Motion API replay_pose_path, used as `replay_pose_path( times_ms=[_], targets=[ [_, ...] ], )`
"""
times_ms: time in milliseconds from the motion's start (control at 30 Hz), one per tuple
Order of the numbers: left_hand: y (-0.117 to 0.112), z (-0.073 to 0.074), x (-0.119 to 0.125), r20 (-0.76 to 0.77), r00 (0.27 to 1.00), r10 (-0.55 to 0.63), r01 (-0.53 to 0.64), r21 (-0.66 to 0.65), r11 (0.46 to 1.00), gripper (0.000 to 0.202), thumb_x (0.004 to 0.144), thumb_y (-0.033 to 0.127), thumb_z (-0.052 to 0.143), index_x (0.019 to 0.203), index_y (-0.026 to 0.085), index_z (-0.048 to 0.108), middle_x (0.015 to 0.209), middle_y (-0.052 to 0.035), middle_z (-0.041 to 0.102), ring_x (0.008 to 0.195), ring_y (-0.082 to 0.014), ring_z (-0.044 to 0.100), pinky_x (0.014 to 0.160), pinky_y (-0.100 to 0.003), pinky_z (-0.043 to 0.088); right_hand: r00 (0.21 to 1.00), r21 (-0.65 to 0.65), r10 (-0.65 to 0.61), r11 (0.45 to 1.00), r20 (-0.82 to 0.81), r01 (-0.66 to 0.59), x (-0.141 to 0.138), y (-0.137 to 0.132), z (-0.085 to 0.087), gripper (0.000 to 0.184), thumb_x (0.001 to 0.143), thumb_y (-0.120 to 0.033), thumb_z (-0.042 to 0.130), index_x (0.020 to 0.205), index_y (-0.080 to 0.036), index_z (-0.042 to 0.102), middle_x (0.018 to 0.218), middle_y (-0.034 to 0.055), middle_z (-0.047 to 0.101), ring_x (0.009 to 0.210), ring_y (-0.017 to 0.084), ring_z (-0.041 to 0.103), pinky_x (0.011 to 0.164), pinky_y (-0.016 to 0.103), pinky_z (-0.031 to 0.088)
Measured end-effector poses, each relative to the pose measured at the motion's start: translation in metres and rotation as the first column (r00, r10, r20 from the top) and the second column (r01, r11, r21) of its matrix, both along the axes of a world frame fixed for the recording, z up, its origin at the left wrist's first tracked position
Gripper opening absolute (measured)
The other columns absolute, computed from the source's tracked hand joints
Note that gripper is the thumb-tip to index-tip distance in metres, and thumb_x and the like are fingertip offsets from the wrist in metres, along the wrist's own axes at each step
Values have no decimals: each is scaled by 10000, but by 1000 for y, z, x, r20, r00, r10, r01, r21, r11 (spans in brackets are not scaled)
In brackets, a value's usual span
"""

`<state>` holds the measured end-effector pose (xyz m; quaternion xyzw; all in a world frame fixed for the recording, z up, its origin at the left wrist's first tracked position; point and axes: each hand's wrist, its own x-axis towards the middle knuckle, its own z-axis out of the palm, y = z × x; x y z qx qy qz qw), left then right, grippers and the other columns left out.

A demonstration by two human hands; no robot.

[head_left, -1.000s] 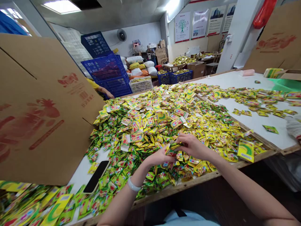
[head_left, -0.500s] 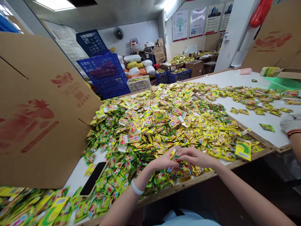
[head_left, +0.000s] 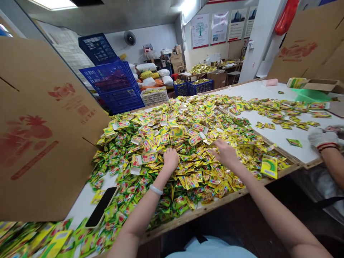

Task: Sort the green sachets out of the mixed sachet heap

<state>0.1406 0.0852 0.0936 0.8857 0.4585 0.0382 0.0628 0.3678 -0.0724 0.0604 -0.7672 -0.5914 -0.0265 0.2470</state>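
My left hand (head_left: pixel 171 159) reaches into the middle of a heap of small yellow and green candy packets (head_left: pixel 192 181). Its fingers curl down against the heap, and what they grip, if anything, is hidden. To the right, my right hand (head_left: pixel 227 154) hovers low over yellow packets with its fingers apart and nothing visible in them. Small printed cartons with open flaps (head_left: pixel 197 139) lie on the heap just beyond both hands. Another opened carton (head_left: pixel 148 158) rests left of my left hand.
A phone (head_left: pixel 102 208) lies at the left, beside a large cardboard box (head_left: pixel 53 143). A wooden rim (head_left: pixel 209 208) edges the table. At the right, a co-worker's gloved hand (head_left: pixel 322 138) is near scattered packets. Blue crates (head_left: pixel 118 86) stand behind.
Both my hands were together near the front edge around a small yellow carton or packet. They have parted and moved forward onto the heap; that item is no longer seen in them.
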Motion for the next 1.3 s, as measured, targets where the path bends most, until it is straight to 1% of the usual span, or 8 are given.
replay_pose_path(
  times_ms=[233, 367, 467, 733, 867, 1000, 1167, 1300],
  targets=[
    [7, -22, -7, -137, 987, 78, -54, 168, 984, 392, 809, 247, 697, 1139, 54, 610, 1174, -206, 600, 1205, -361, 473, 986, -441, 379, 954, -101, 292, 949, -69, -298, -106, 93, -20, 301, 819, -246, 645, 1103, -159, 691, 1148, 149, 620, 1143, 316, 484, 958, 434, 365],
    [13, -25, -22, -132, 989, 72, -48, 173, 984, 264, 840, 262, 651, 1061, 118, 663, 1133, -160, 621, 1161, -344, 502, 958, -440, 394, 937, -40, 268, 958, -226, -283, -99, 92, -27, 214, 875, -172, 521, 864, -136, 732, 998, 153, 673, 1113, 325, 503, 988, 476, 310],
    [12, -26, -22, -95, 994, 50, -31, 186, 982, 448, 800, 260, 700, 1204, 88, 609, 1234, -205, 565, 1209, -367, 459, 985, -467, 367, 883, 42, 218, 974, -415, -221, -83, 85, -36, 195, 848, -238, 559, 892, -153, 729, 1006, 124, 687, 1050, 311, 545, 960, 459, 342],
    [22, -27, -10, 135, 989, -60, 51, 70, 996, 227, 702, 84, 707, 922, 89, 652, 1067, -210, 633, 1257, -405, 428, 1079, -542, 246, 486, 316, 284, 949, -827, -19, -58, 72, -58, 498, 785, -652, 548, 757, -157, 590, 758, 62, 605, 719, 188, 555, 667, 298, 434],
    [14, -15, -14, 399, 916, 26, 14, -95, 995, 290, 871, 243, 573, 1109, 81, 606, 913, -175, 664, 996, -341, 609, 918, -494, 431, 224, 387, 378, 922, -898, -5, -65, 62, -64, 540, 738, -708, 598, 801, -177, 523, 653, 10, 524, 553, 131, 491, 543, 270, 433],
    [-6, -12, -11, 639, 764, 93, 154, -320, 935, 526, 898, 453, 512, 1272, 87, 562, 852, -120, 690, 837, -258, 662, 778, -381, 528, 60, 427, 430, 902, -901, -58, -84, 55, -58, 503, 750, -657, 643, 870, -185, 519, 700, 11, 561, 553, 129, 524, 510, 266, 460],
    [-27, -13, -9, 768, 615, 180, 340, -464, 818, 633, 871, 651, 446, 1097, 96, 650, 980, -136, 699, 822, -227, 676, 758, -370, 562, 89, 445, 455, 889, -886, -109, -94, 52, -36, 463, 755, -609, 675, 815, -164, 563, 655, 8, 562, 520, 117, 517, 509, 259, 471],
    [-35, -12, -13, 789, 576, 213, 323, -459, 828, 632, 804, 659, 569, 1068, 88, 638, 1007, -145, 700, 923, -248, 670, 850, -368, 541, 200, 419, 432, 902, -879, -105, -94, 45, -24, 421, 779, -566, 674, 808, -162, 559, 668, 12, 541, 538, 121, 508, 479, 244, 454]
  ],
)
